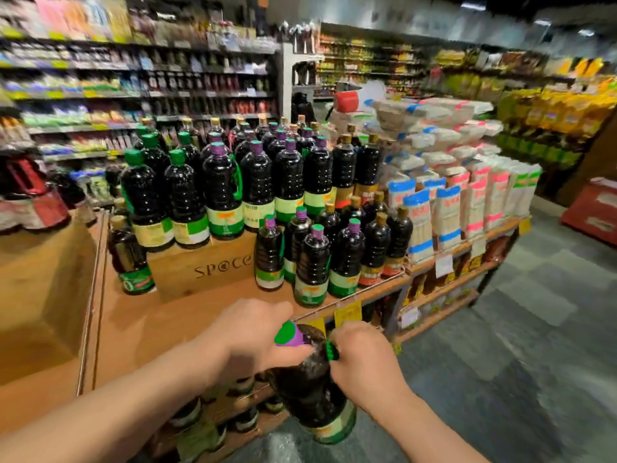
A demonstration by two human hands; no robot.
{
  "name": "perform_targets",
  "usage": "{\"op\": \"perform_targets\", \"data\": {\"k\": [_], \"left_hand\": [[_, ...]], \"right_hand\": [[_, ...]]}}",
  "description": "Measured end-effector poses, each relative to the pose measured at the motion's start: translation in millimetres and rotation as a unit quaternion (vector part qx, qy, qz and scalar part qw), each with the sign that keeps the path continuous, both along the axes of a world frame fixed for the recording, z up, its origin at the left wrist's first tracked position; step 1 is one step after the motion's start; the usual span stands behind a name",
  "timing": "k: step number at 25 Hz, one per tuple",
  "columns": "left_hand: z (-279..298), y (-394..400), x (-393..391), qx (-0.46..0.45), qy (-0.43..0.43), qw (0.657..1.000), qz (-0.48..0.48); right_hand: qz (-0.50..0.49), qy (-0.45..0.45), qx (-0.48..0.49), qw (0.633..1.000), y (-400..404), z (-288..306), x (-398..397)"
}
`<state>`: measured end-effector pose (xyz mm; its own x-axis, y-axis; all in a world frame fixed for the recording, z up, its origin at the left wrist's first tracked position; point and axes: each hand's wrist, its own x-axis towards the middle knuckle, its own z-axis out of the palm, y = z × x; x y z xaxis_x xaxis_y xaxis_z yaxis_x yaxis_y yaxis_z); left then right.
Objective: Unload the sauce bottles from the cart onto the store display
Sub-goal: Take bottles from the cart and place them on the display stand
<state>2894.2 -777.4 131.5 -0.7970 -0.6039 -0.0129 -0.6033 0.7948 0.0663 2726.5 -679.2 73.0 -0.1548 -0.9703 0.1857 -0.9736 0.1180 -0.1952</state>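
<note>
Wooden display table (187, 315) crowded with dark sauce bottles, 1 row raised on a wooden crate (203, 265), noodle packs (467, 195) beside, sauce bottle (310, 379) tilted before the table edge, left hand (257, 332) wrapped at its neck, right hand (364, 359) gripping its green handle (332, 350)

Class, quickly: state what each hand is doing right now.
Left hand: grips the sauce bottle at its neck.
Right hand: grips the same bottle's green handle.
</note>
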Motion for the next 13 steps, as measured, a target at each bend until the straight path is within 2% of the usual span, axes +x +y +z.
{"op": "perform_targets", "data": {"k": [3, 6, 8, 11, 13], "left_hand": [[-12, -48, 0, -0.023, 0.039, 0.999, 0.027], [-16, -95, -3, 0.029, 0.051, 0.997, 0.052], [-18, -121, -3, -0.002, 0.100, 0.994, 0.046], [-17, -153, -11, -0.074, 0.055, 0.995, 0.047], [-16, -176, -26, -0.070, 0.024, 0.994, 0.074]], "right_hand": [[0.030, -0.020, -0.021, 0.999, -54, -5, -3], [0.050, 0.008, 0.001, 0.999, -110, -5, -5], [0.051, 0.010, 0.029, 0.998, -142, -2, -5], [0.070, 0.004, 0.021, 0.997, -178, 4, -8], [0.083, -0.016, 0.006, 0.996, -202, 1, -20]]}}
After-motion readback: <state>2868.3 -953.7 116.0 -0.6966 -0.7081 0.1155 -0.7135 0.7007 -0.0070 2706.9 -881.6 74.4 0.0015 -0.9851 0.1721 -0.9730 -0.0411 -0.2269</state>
